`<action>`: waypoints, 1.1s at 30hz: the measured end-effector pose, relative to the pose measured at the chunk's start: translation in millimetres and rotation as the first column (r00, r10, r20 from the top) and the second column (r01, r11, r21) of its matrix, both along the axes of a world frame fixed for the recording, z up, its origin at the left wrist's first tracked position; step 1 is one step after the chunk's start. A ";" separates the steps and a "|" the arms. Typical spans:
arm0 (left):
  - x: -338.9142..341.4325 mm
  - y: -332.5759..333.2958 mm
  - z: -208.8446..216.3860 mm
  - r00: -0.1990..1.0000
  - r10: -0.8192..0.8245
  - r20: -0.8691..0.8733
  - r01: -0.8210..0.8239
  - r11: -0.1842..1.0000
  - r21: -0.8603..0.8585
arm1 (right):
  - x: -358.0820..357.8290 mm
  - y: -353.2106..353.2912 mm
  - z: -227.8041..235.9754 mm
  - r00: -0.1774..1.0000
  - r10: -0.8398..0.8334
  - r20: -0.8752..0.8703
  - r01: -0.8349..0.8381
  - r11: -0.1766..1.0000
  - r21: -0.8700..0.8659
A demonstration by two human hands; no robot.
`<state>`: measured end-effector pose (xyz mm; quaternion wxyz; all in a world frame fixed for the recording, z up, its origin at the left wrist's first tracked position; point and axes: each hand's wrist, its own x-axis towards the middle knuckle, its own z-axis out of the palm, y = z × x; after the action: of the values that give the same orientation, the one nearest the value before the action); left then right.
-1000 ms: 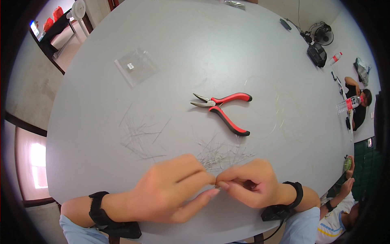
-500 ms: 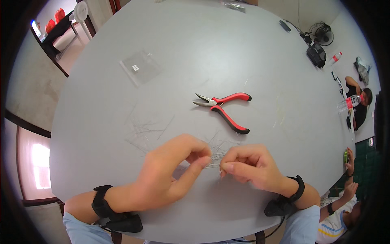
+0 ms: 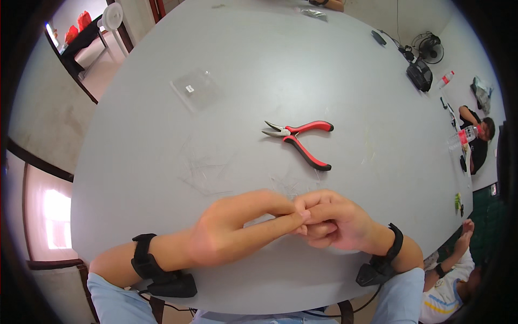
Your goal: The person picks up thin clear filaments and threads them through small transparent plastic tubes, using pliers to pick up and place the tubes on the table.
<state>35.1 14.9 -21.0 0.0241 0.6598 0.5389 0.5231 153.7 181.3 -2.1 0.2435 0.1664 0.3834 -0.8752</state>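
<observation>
Fingertips against fingertips, right above the grey table [image 3: 377, 205]! The left hand [image 3: 232, 227] stretched between two and three o'clock, thumb and fingers long; the right hand [image 3: 340, 221] sat curled opposite, its tips turned between nine and ten. And what was in that pinch? The overlapping tips hid it, so I couldn't tell whether either hand grasped anything, or how firmly the fingers were closed. The thin pins [image 3: 291, 187], though, were there to be spotted: a loose pile just beyond the joined tips, between eleven and twelve o'clock, close by both hands, with no clear winner for nearest! Their long axes crossed every which way, too faint to single one out. A second scatter [image 3: 208, 173] of them lay out toward ten, and there the left hand was plainly closer. Up at twelve, past the pile, rested the red-handled pliers [image 3: 290, 130], clear of both hands, jaws gaping toward nine, handles splayed between three and five, the lower one nearer the right hand. Farther off, around eleven, flat and see-through, lay a clear plastic bag [image 3: 204, 93]
</observation>
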 end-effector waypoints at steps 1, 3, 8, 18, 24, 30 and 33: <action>0.6 -0.6 1.0 1.000 -0.002 -0.025 0.002 1.000 -0.006 | 1.3 1.2 -2.8 1.000 0.015 -0.025 -0.018 0.996 -0.090; 0.1 0.2 0.3 0.994 0.050 -0.093 -0.047 0.998 0.037 | 1.5 0.4 -5.2 0.999 0.013 -0.040 -0.018 0.993 -0.115; -0.1 1.9 2.6 0.987 0.138 -0.077 -0.137 0.990 0.025 | -2.9 0.0 7.1 0.996 0.032 -0.087 -0.030 0.999 0.031; -14.2 0.4 11.9 0.829 0.265 0.492 -0.044 0.909 -0.415 | -40.5 42.7 -20.8 0.708 0.504 -0.494 0.687 -0.330 0.647; -15.9 -1.0 13.6 0.818 0.282 0.502 -0.023 0.887 -0.461 | -51.8 49.4 -26.1 0.742 0.589 -0.322 0.607 -0.386 0.694; -25.3 -1.8 9.8 0.742 0.322 0.588 0.024 0.864 -0.503 | -47.2 59.3 13.8 0.760 0.512 -0.400 0.469 -0.005 0.883; -28.0 -1.5 8.6 0.737 0.291 0.610 0.049 0.878 -0.477 | -35.9 52.3 28.9 0.742 0.481 -0.467 0.423 0.205 0.883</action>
<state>7.1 13.3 -12.4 0.3357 0.3661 0.6457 0.5800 117.8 233.6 26.8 -0.0561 -0.0538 0.9063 -0.4154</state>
